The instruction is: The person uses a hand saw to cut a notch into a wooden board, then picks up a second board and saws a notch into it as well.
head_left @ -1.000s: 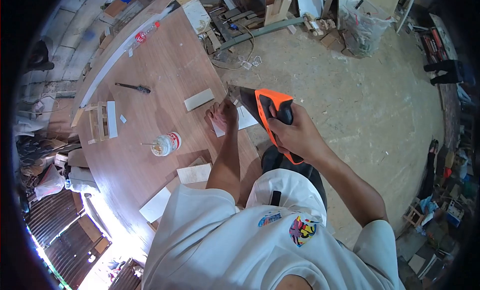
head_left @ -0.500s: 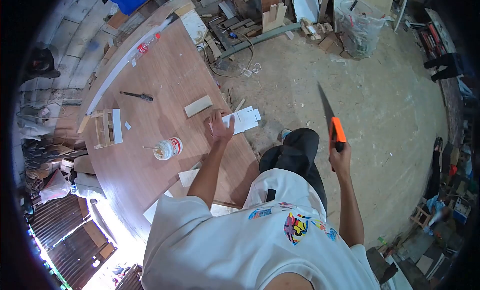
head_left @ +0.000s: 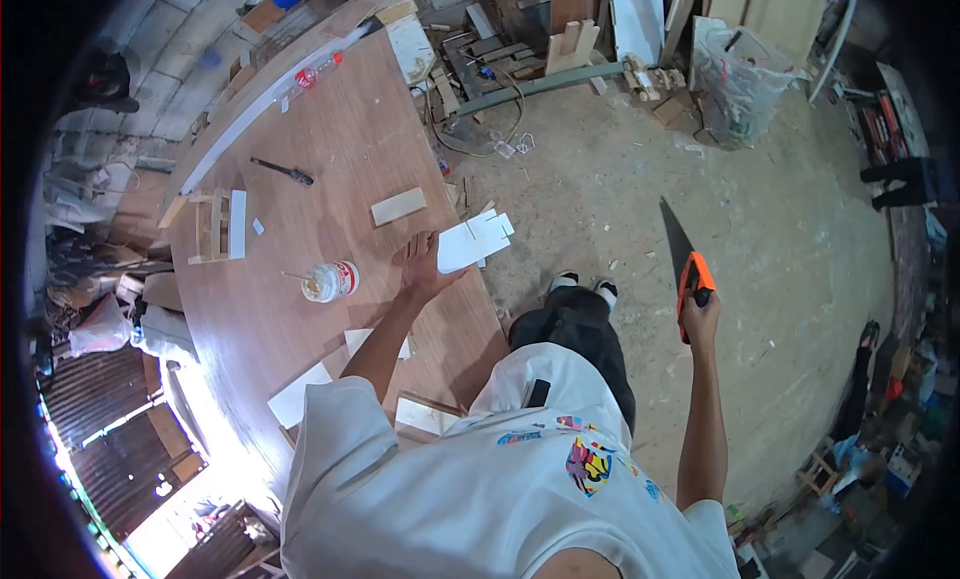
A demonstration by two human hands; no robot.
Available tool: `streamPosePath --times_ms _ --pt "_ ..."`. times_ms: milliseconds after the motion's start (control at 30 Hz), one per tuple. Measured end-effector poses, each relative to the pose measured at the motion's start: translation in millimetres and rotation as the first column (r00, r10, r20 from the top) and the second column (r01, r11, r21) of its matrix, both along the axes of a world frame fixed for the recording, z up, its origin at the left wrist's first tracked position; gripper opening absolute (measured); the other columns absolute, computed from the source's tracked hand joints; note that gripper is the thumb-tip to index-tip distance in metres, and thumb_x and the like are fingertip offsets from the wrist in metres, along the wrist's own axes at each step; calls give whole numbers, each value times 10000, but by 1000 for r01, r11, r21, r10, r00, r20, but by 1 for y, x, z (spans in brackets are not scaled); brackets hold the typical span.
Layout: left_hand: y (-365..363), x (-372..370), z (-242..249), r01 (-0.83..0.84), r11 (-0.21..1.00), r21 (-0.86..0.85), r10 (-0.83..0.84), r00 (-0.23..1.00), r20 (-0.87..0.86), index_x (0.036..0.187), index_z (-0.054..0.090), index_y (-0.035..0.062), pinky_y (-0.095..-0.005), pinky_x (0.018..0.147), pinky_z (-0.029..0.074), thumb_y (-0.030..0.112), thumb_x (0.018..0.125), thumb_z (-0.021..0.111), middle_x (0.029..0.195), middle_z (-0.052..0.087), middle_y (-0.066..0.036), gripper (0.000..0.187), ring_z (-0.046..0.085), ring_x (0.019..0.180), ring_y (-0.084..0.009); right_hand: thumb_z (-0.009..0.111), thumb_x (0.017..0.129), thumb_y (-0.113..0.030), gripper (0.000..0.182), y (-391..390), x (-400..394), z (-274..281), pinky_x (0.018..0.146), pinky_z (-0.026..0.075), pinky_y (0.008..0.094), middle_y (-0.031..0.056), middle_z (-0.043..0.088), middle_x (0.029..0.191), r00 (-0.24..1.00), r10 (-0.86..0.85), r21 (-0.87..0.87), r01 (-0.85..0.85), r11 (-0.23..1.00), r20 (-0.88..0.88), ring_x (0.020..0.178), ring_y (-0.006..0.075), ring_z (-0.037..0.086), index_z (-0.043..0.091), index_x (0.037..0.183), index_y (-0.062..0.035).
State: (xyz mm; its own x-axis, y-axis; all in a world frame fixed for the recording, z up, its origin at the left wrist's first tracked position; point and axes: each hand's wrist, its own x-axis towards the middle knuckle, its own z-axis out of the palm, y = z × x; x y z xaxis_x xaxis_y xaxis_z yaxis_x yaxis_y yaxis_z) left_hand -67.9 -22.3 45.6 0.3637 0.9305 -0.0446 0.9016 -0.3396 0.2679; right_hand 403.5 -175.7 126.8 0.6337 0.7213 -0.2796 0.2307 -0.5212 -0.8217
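Observation:
My right hand [head_left: 700, 319] grips the orange and black handle of a handsaw [head_left: 683, 249], held out over the floor with its blade pointing up and away from me. My left hand [head_left: 421, 267] lies on the table with its fingers stretched out, against the near end of a white notched board [head_left: 473, 241]. That board juts past the table's edge. Just beyond the hand rests a small pale wooden block [head_left: 398, 208]. To the left stands an open jar [head_left: 330, 281] with a stick in it.
The wooden table [head_left: 330, 169] also bears a dark slim tool [head_left: 283, 171], a small wooden frame [head_left: 212, 227], a plastic bottle [head_left: 318, 71] and white boards [head_left: 302, 394] near me. Scrap wood [head_left: 500, 54] and a bag-lined bin [head_left: 742, 84] stand beyond. Another person's leg [head_left: 862, 379] shows at right.
My left hand has slid left to the white board's near end and no longer lies over it. The saw stays in my right hand. My feet now show below the table's edge.

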Motion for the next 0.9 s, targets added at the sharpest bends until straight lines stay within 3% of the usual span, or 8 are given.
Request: streamPosePath --times_ms 67,200,267,300,500,633,733,900 --pt "9 17 15 -3 999 38 0 997 79 1202 487 -14 -453 973 367 477 604 801 1196 464 -150 835 430 1162 -324 568 859 -57 87 13 15 -12 382 363 285 8 481 580 995 75 -71 -79 994 -59 425 105 463 504 856 2" --pt "39 53 34 60 998 26 -58 994 -89 1080 577 -49 -412 897 410 375 516 846 1087 509 -149 755 476 1072 -288 581 809 -37 99 44 47 -47 415 387 301 13 490 587 933 360 -138 -355 925 11 452 111 491 533 880 15" --pt "53 60 36 157 968 -196 -212 930 -300 944 651 -36 -380 857 420 367 492 847 1047 523 -140 636 491 1038 -278 573 802 -30 110 61 55 -55 410 394 303 24 496 596 911 407 -143 -412 900 -61 460 116 498 534 898 8" --pt "59 65 40 178 974 -139 -208 946 -247 866 681 -18 -363 847 421 362 477 848 1057 524 -135 569 493 1040 -274 565 800 -27 117 68 55 -56 408 401 306 28 500 599 906 412 -200 -423 884 -97 460 123 502 536 911 -1" --pt "54 63 45 112 994 -7 -109 941 -320 891 668 -19 -367 857 420 341 488 836 1048 522 -126 566 488 1044 -263 545 793 -36 146 84 69 -83 405 432 324 55 516 589 877 446 -268 -479 836 -178 441 172 537 539 938 -22" --pt "43 50 45 38 997 -73 -63 923 -379 1011 615 -38 -379 895 413 315 507 807 1063 530 -149 645 484 1065 -283 532 775 -43 146 83 68 -81 395 436 338 81 527 565 838 544 -293 -532 794 -48 435 190 550 535 915 -3" --pt "26 48 48 -34 999 3 33 964 -265 1037 604 -47 -403 911 417 327 523 811 1081 528 -158 669 479 1092 -287 521 765 -39 142 79 62 -78 387 437 347 87 527 565 877 475 -290 -474 832 -71 424 199 548 529 897 13" --pt "12 48 42 -302 943 -141 263 934 -241 1094 598 -45 -400 963 418 370 526 831 1215 490 -165 741 465 1161 -296 540 764 -36 63 70 47 -68 398 423 304 43 527 593 897 405 -221 -438 872 -180 444 142 528 528 824 -22"
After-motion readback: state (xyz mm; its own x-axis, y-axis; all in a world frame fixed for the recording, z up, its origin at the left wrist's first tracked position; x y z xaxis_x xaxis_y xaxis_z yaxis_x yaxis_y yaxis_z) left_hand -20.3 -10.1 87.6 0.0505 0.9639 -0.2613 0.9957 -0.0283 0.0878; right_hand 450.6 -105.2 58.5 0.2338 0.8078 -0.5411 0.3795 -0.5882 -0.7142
